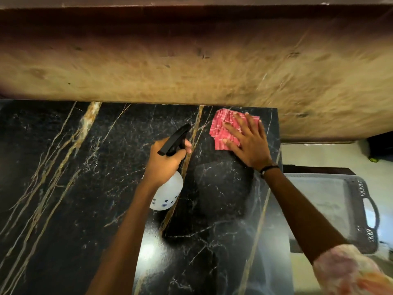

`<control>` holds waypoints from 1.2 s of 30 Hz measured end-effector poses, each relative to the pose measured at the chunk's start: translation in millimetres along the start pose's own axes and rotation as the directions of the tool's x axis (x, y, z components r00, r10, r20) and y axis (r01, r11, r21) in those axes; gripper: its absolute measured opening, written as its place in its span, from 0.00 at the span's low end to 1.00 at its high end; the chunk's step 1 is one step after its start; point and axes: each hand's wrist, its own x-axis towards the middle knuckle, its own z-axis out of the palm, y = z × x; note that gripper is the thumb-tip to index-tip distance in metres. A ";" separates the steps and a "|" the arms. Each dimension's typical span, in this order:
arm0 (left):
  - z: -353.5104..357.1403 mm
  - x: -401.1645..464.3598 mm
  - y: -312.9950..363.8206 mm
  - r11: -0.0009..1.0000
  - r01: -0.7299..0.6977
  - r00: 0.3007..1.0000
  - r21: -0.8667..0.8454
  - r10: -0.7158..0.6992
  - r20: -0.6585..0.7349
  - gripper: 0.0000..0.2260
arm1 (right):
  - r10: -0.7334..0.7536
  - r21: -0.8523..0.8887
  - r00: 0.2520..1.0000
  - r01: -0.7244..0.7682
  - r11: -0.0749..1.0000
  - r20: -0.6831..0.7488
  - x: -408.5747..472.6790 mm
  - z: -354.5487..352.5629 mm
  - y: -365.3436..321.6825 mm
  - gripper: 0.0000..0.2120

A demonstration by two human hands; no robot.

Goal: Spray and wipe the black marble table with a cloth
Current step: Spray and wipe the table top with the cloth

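The black marble table with gold and white veins fills the lower left and middle of the head view. My left hand grips the neck of a white spray bottle with a black trigger head, held above the table's middle. A folded red-and-white cloth lies near the table's far right corner. My right hand presses flat on the cloth with its fingers spread.
A tan wall rises right behind the table's far edge. To the right, past the table's right edge, a grey plastic tray with a lattice rim and handle sits lower down. A dark object stands at the far right.
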 end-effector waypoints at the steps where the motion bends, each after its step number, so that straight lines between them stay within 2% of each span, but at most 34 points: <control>1: 2.9 -0.5 0.8 1.000 -0.006 1.000 0.000 0.006 0.001 0.09 | 0.044 0.008 0.999 -0.044 0.999 0.006 9.2 -2.0 3.6 0.29; 4: 12.2 -1.9 1.8 1.000 -0.012 1.000 0.007 0.012 0.003 0.07 | 0.177 0.067 0.984 -0.178 0.982 0.018 41.7 -6.6 -11.2 0.28; 6: 16.4 -1.3 3.1 0.999 -0.011 1.000 0.037 0.011 0.000 0.06 | 0.192 0.073 0.979 -0.196 0.978 0.068 56.7 -6.1 -33.6 0.27; 9: 21.0 1.0 5.1 0.996 -0.002 1.000 0.087 0.002 -0.008 0.07 | 0.060 0.085 0.996 -0.066 0.994 0.069 53.2 -0.4 -65.3 0.27; 12: 23.7 0.8 7.5 0.997 0.028 0.999 0.077 -0.025 -0.048 0.16 | -0.103 0.078 0.995 0.104 0.992 -0.013 16.8 6.8 -73.5 0.25; 14: 23.0 0.8 6.7 0.998 0.020 0.999 0.062 -0.018 -0.044 0.12 | -0.134 0.047 0.990 0.136 0.990 -0.032 -14.0 10.4 -58.2 0.26; 16: 20.7 0.0 6.0 0.999 0.000 1.000 0.047 0.002 -0.029 0.05 | -0.095 0.051 0.994 0.097 0.994 -0.050 -39.3 9.0 -31.5 0.26; 20: 18.7 -6.7 5.5 0.995 -0.075 0.997 0.062 0.077 -0.024 0.08 | 0.112 0.045 0.993 -0.110 0.993 -0.044 -38.9 4.5 10.1 0.27; 23: 19.1 -10.1 4.1 0.992 -0.103 0.994 0.077 0.105 -0.019 0.08 | 0.330 0.108 0.941 -0.321 0.941 -0.071 -1.1 -0.4 -2.1 0.27; 25: 19.9 -12.8 5.0 0.991 -0.118 0.993 0.067 0.120 -0.020 0.07 | 0.406 0.121 0.914 -0.402 0.907 -0.002 23.8 -1.7 -21.4 0.27; 28: 19.9 -16.9 6.2 0.989 -0.138 0.989 0.061 0.141 -0.046 0.08 | 0.363 0.111 0.931 -0.365 0.924 0.045 29.3 1.4 -41.7 0.27; 33: 17.2 -19.4 4.3 0.989 -0.113 0.987 0.091 0.122 -0.102 0.09 | 0.191 0.098 0.980 -0.185 0.978 -0.058 -39.4 11.5 -37.3 0.27; 36: 16.0 -21.4 5.5 0.991 -0.103 0.986 0.090 0.113 -0.121 0.09 | 0.230 0.094 0.969 -0.222 0.970 -0.085 -76.1 10.8 -7.5 0.27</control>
